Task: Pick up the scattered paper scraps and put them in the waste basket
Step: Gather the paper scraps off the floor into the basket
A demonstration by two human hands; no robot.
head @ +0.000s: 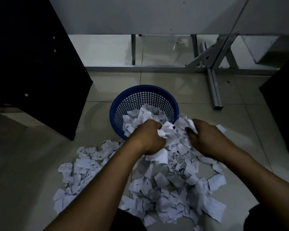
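Plainly, you had both hands closed on one load: your left hand (147,139) had its fingers curled round a crumpled wad of paper scraps (173,132), and your right hand (205,137) gripped the far side of the same bunch, fingers bent over the paper. The blue mesh waste basket (143,88) stood straight ahead, just beyond the hands, its near rim hidden behind your left knuckles and the wad, and it was partly filled with paper. Your left hand sat nearer the opening; the right was just off the basket's right edge. By my judgement the coming move was short: forward and slightly left, then release over the opening. Most of the loose scraps (165,185) lay on the tiled floor (32,164) below the hands and towards your knees, so much was left to do.
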